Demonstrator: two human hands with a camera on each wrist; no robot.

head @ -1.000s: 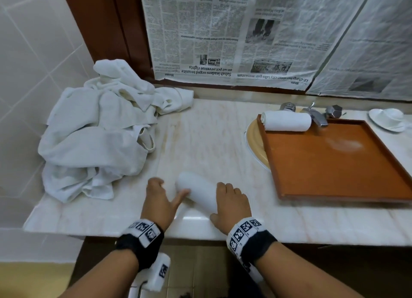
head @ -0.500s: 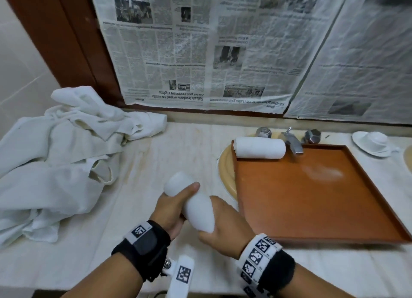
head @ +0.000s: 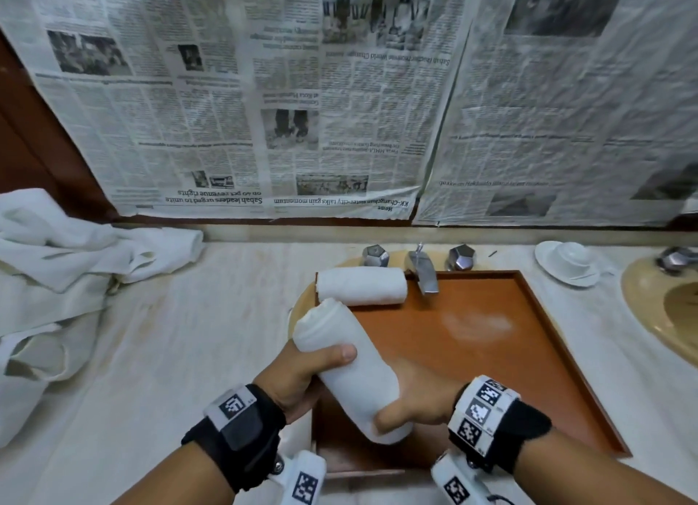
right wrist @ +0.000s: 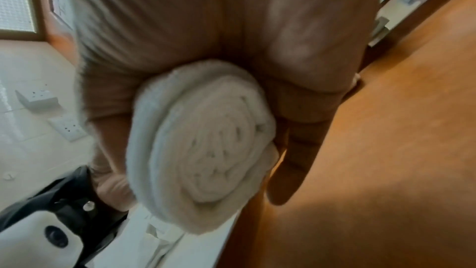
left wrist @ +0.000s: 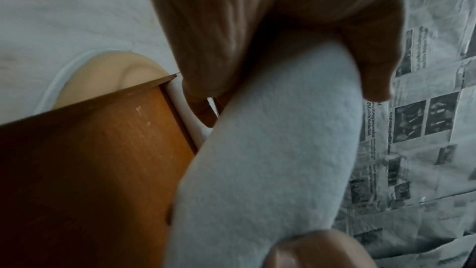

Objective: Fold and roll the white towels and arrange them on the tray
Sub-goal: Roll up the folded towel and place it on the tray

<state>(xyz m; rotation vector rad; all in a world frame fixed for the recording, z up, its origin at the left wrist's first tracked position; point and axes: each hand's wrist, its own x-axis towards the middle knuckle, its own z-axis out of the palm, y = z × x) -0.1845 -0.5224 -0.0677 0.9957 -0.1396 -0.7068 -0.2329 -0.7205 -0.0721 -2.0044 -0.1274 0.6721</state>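
Both my hands hold a rolled white towel (head: 347, 368) in the air above the near left part of the brown tray (head: 502, 357). My left hand (head: 302, 376) grips its far half, thumb across the top. My right hand (head: 411, 402) grips the near end; the right wrist view shows that spiral end of the towel (right wrist: 203, 148) in my curled fingers. In the left wrist view the towel (left wrist: 270, 150) hangs over the tray (left wrist: 90, 160). A second rolled towel (head: 362, 286) lies along the tray's far left edge. Loose white towels (head: 64, 278) are heaped at the left.
The tray sits over a beige basin (head: 298, 308) with a chrome tap (head: 425, 274) behind it. A white cup and saucer (head: 568, 263) stand at the back right, beside a second basin (head: 664, 316). Newspaper (head: 340, 108) covers the wall above the marble counter (head: 189, 334).
I have lifted the rolled towel off the counter's front edge and carried it right, over the tray's near left corner. Both hands now grip it.
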